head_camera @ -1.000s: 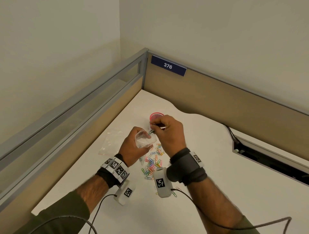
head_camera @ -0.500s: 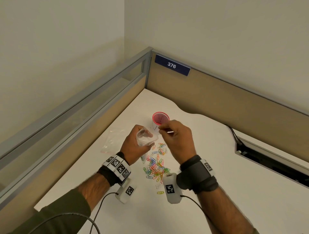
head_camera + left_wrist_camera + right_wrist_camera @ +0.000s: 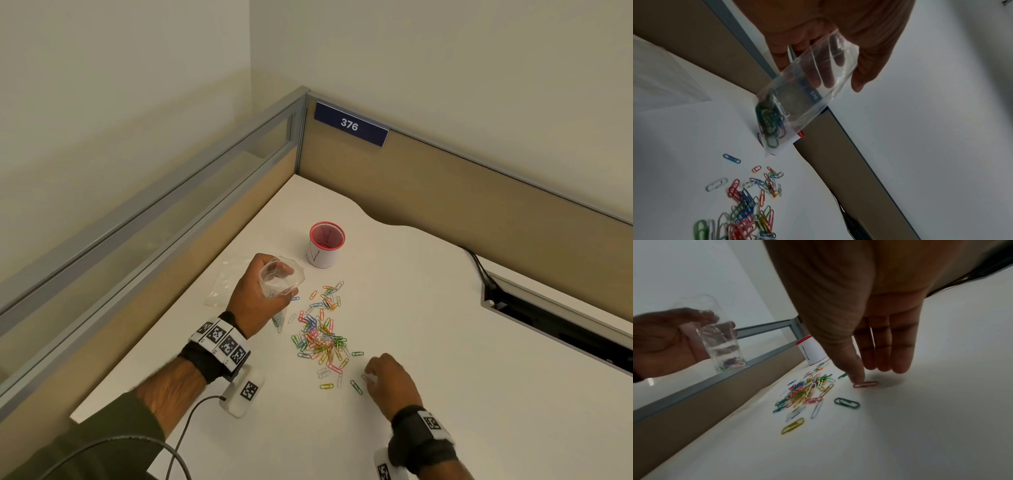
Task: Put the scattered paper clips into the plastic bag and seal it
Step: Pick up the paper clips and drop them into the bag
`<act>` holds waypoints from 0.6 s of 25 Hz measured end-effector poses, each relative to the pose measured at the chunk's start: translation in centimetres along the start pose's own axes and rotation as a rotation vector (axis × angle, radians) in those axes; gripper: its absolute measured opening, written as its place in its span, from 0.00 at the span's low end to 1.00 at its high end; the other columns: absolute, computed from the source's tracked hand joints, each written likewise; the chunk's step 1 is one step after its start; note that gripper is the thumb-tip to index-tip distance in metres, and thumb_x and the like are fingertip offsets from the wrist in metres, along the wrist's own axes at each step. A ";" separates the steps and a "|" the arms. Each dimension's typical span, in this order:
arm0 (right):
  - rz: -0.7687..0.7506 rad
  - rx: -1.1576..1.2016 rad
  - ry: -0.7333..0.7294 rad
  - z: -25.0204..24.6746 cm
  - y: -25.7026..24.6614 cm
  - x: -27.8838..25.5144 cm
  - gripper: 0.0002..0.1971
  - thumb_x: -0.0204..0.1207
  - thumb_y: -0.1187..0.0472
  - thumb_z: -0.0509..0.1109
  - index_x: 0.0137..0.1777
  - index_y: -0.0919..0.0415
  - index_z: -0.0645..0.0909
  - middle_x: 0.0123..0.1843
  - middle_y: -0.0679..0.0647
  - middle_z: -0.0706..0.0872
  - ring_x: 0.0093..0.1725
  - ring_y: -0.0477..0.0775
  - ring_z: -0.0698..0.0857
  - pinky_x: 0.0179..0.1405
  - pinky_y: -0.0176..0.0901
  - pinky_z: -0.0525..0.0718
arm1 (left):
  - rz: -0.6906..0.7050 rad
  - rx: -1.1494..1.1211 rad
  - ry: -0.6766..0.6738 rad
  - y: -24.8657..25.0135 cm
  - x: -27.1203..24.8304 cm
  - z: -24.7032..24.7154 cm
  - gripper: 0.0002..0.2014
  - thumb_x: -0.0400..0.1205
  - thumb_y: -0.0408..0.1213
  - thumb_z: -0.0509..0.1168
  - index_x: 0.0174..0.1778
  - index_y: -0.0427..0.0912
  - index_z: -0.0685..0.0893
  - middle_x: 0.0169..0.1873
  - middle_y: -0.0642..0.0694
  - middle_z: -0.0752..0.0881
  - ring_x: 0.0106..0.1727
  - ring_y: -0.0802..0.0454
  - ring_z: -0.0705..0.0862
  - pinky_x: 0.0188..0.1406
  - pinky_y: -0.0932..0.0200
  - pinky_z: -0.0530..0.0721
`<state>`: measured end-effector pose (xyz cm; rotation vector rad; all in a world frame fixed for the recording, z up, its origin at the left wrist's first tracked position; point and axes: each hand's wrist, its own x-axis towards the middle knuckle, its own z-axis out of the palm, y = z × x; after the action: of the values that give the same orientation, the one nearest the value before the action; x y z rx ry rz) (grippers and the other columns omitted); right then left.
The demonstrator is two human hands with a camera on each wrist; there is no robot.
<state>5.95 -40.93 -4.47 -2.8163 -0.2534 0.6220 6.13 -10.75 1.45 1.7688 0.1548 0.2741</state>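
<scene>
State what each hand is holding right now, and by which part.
The left hand grips the plastic bag around its upper part, near the open mouth. The right hand holds nothing; a fingertip touches a red paper clip.

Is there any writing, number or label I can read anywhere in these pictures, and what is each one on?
"376": white digits on the dark blue nameplate fixed to the desk partition.
Black-and-white square code markers on the wristbands: patterns, not readable text.
Dark line mark on the white cup with the red rim: a drawing or scribble, no legible word.
No other text shows.
</scene>
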 end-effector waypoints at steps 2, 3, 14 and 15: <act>-0.050 -0.064 -0.058 0.5 -0.5 -0.8 0.09 0.79 0.60 0.62 0.53 0.54 0.82 0.52 0.51 0.82 0.53 0.54 0.82 0.53 0.39 0.79 | 0.002 0.004 0.001 0.1 -0.3 0.1 0.21 0.75 0.32 0.79 0.60 0.42 0.78 0.58 0.44 0.87 0.63 0.47 0.86 0.67 0.55 0.81; -0.097 -0.087 -0.112 0.9 -1.2 -1.1 0.09 0.79 0.59 0.61 0.52 0.55 0.82 0.51 0.51 0.82 0.53 0.53 0.83 0.53 0.38 0.79 | 0.000 0.008 0.001 0.2 -0.4 0.0 0.21 0.75 0.32 0.79 0.60 0.42 0.78 0.59 0.44 0.87 0.63 0.47 0.86 0.67 0.55 0.82; -0.308 -0.035 -0.254 1.5 -7.3 0.9 0.12 0.79 0.64 0.62 0.54 0.58 0.86 0.55 0.55 0.87 0.52 0.55 0.83 0.58 0.42 0.81 | 0.004 0.028 0.000 1.1 -0.6 -0.2 0.22 0.76 0.33 0.79 0.61 0.42 0.77 0.59 0.45 0.86 0.65 0.47 0.85 0.69 0.49 0.83; -0.320 -0.055 -0.284 1.8 -7.4 0.8 0.12 0.79 0.63 0.61 0.55 0.59 0.86 0.55 0.56 0.87 0.53 0.56 0.83 0.58 0.43 0.81 | 0.002 0.029 -0.001 1.1 -0.6 -0.2 0.22 0.76 0.33 0.79 0.61 0.43 0.77 0.60 0.45 0.86 0.65 0.47 0.85 0.70 0.47 0.83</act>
<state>4.96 -33.29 -4.34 -2.6449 -0.7649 0.9450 5.41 -10.93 2.51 1.7977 0.1574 0.2736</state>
